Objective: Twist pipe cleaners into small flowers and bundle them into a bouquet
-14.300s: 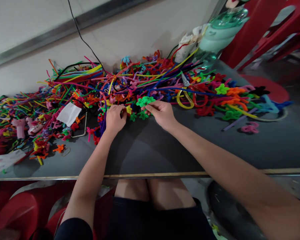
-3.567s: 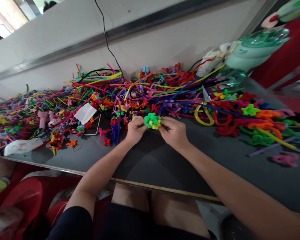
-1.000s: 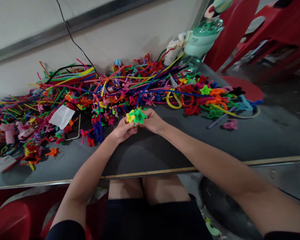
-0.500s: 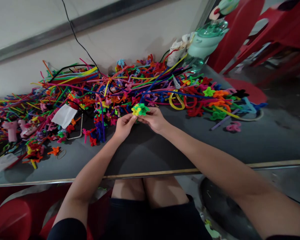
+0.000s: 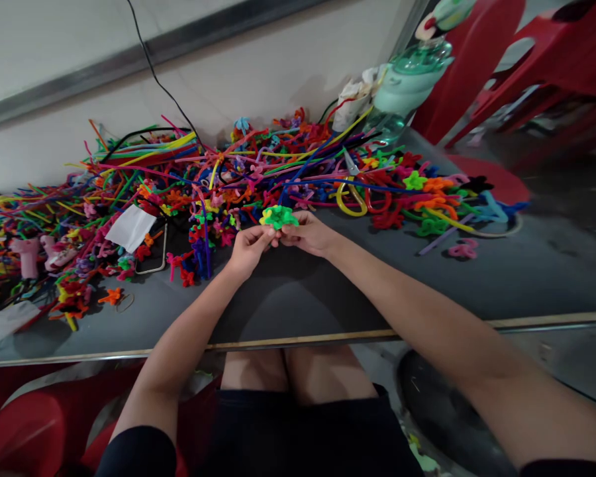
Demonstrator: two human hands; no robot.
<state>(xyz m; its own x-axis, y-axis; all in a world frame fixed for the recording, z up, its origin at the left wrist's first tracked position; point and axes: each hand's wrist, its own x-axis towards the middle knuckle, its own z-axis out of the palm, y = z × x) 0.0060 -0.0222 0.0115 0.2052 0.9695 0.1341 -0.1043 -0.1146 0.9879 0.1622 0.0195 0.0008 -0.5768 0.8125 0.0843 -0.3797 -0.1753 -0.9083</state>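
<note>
A small green and yellow pipe-cleaner flower (image 5: pixel 277 216) is pinched between both my hands just above the grey table (image 5: pixel 288 298). My left hand (image 5: pixel 248 248) grips its left side with closed fingertips. On the flower's right side my right hand (image 5: pixel 308 233) has its fingers curled round it. Directly behind the flower lies a wide heap of coloured pipe cleaners and small twisted flowers (image 5: pixel 213 179).
Yellow-handled scissors (image 5: pixel 350 195) lie in the heap right of my hands. A white paper square (image 5: pixel 130 227) and pink figures (image 5: pixel 27 255) sit at the left. A pale green bottle (image 5: pixel 407 83) stands at the back right, red plastic chairs (image 5: pixel 526 59) beyond. The table's front edge (image 5: pixel 298 342) runs above my knees.
Over the last second the flower has turned in my fingers, so more green and less yellow shows. Both hands stay on it at nearly the same spot.
</note>
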